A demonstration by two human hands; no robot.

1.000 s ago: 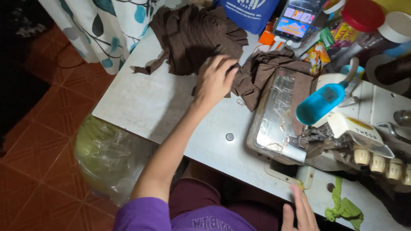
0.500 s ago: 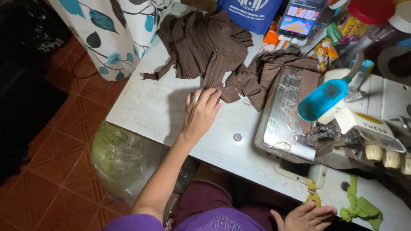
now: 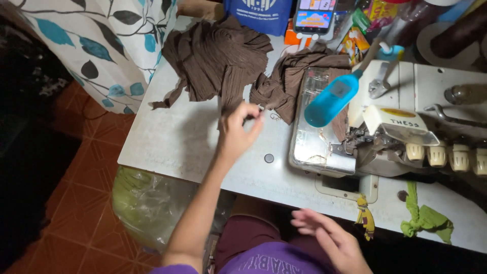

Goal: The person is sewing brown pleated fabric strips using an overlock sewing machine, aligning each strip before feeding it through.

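Brown cloth lies crumpled on white table, at abt 12 o'clock from left hand, just beyond the fingertips. A narrow strip of it hangs down twd the hand; long axis of that strip runs roughly 12–6. Cloth's main bulk spreads wider, 9–3, w/ a thin tail trailing off to 8 o'clock at the table's left part.

Left hand is the nearer one by far. Arm reaches up from 7 o'clock, forearm straight, wrist slightly bent. Fingers curled in, thumb and forefinger pinched narrow at the strip's lower end; looks like it grips the cloth tip or a thread there, but too small to tell which.

Right hand low at 5 o'clock, off the table edge over the lap, well apart from cloth. Fingers spread wide, loose, holding nothing.

Second brown cloth piece at 2 o'clock from left hand, running under the sewing machine. Blue bottle lies tilted on machine's metal plate. Phone propped at table's far side. Green rag at table's near right edge. Green plastic bag on floor below the table, leaf-print curtain at 10 o'clock.
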